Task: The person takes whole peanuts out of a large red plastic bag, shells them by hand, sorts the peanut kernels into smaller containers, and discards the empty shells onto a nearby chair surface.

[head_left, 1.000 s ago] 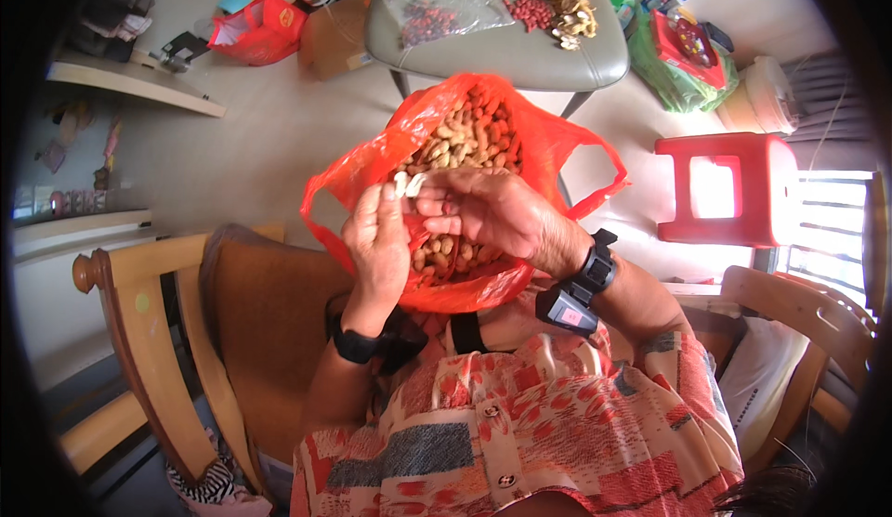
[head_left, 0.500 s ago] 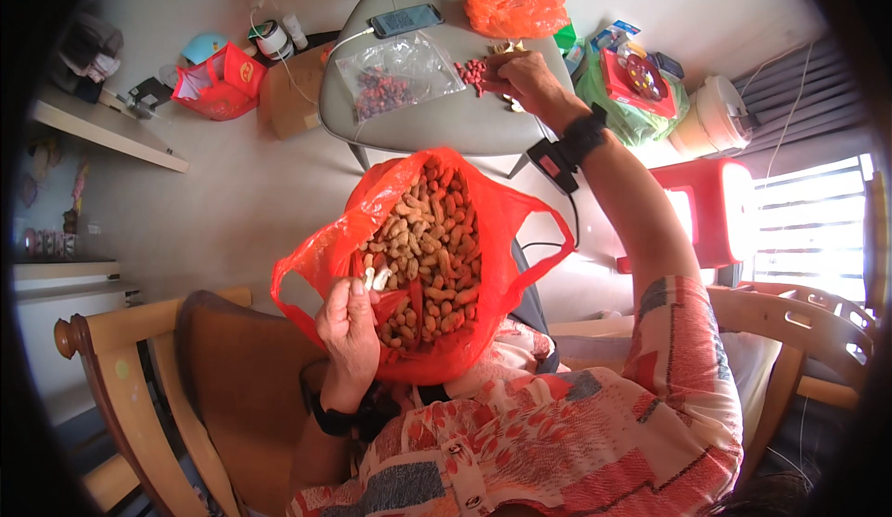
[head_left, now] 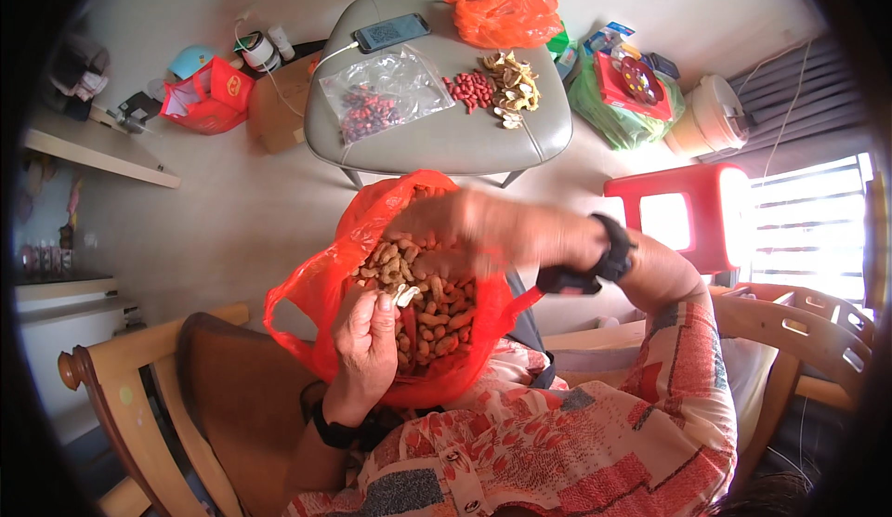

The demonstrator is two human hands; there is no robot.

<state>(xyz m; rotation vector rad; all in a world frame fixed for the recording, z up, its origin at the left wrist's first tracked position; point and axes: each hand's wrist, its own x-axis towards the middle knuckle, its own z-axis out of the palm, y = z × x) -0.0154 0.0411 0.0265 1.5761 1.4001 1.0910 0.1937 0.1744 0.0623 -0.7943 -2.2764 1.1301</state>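
Observation:
On my lap stands a red plastic bag (head_left: 307,296), its mouth wide, full of unshelled peanuts (head_left: 444,317). My left hand (head_left: 365,339) is closed at the bag's left rim, pinching a split peanut shell (head_left: 404,295) whose pale inside shows. Over the peanuts my right hand (head_left: 483,229) is smeared by motion; whether its fingers hold anything cannot be made out. On the grey chair seat (head_left: 446,145) ahead lie a small heap of red peanut kernels (head_left: 469,91), a pile of empty shells (head_left: 513,80) beside it, and a clear plastic bag (head_left: 418,68) with dark red kernels inside.
A phone (head_left: 392,32) on a white cable and a crumpled orange bag (head_left: 506,17) rest at the seat's far side. To the right are a green bag of goods (head_left: 599,113) and a red plastic stool (head_left: 711,215). A wooden chair back (head_left: 121,387) rises at left.
My right hand has come back from the heaps on the seat to above the peanut bag, uncovering kernels and shells. My left hand, still pinching the shell, has shifted slightly right.

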